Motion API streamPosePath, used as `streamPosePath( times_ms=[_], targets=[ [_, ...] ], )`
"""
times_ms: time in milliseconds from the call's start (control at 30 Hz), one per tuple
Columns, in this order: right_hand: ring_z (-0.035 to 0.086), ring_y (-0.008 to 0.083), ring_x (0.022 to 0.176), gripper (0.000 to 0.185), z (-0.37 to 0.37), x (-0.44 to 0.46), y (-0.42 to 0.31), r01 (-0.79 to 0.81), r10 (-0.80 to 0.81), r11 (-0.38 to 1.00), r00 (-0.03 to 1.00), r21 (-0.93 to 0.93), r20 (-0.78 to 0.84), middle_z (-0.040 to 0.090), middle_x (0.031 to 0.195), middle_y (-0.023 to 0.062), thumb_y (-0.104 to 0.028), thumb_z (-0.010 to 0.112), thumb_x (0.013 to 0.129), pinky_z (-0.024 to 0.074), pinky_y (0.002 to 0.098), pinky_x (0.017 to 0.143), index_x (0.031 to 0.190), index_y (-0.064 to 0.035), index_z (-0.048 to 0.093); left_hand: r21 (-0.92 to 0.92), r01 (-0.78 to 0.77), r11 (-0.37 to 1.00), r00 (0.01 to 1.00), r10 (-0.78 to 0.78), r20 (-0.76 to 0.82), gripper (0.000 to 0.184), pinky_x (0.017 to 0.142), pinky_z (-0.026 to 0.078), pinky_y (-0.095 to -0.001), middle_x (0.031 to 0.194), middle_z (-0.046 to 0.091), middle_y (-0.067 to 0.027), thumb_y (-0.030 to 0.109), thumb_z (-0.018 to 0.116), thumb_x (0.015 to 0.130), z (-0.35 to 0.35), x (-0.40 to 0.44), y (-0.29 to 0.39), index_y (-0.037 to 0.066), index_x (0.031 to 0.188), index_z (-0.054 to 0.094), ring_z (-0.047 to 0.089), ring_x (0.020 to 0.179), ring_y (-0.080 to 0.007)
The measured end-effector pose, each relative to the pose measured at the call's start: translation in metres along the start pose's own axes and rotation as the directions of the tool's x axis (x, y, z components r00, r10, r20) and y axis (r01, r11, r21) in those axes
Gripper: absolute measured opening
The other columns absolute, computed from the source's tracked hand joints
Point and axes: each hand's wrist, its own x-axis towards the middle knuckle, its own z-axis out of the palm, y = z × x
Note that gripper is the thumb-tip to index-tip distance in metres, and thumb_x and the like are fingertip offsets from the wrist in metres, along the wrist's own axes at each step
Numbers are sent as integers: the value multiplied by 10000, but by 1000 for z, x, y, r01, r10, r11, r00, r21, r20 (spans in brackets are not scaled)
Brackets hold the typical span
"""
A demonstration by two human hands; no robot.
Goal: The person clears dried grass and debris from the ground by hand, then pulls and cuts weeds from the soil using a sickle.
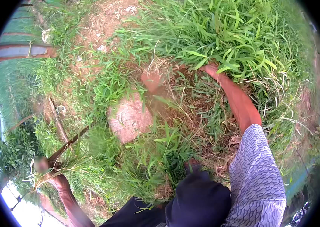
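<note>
My left hand (55,179) is raised at the lower left, closed round a bunch of long grass (71,165). Beside its fingers a dark, narrow bar (69,143) slants up to the right; whether it is a blade or a stick, I cannot make out, but it appears to be in the same grip. At the upper right, my right hand (210,69) reaches into a thick clump of green grass (230,41). Leaves cover its fingers, so their grip is hidden. Flattened, partly dry grass (190,109) lies below that hand.
A pale flat stone (129,119) sits in the grass at the middle. Bare reddish soil (99,28) shows at the upper left, near a post (24,52) and greenish netting (14,83). A thin wooden stick (58,120) lies left of the stone. My dark-clad knee (198,198) is at the bottom.
</note>
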Motion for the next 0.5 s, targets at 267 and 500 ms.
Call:
streamPosePath(
  times_ms=[267,500],
  targets=[
    [632,357,908,615,-9,-28,-48,46,-45,999,996,-7,81,618,1139,195,-459,559,845,467,409,913,1261,-8,511,12,-18,1000,1000,19,-21,583,708,409,-322,1070,512,-41,530,498,887,-12,4,-15,119,1297,438,474,805,-123],
    [372,342,1293,635,22,33,-14,124,-70,847,990,517,-123,355,1434,186,-466,486,887,234,420,1111,1356,-44,416,159,-143,977,990,141,25,525,837,425,-371,1204,455,-97,471,482,915,-15,7,-22,103,1290,472,474,1008,-201]
  ],
)
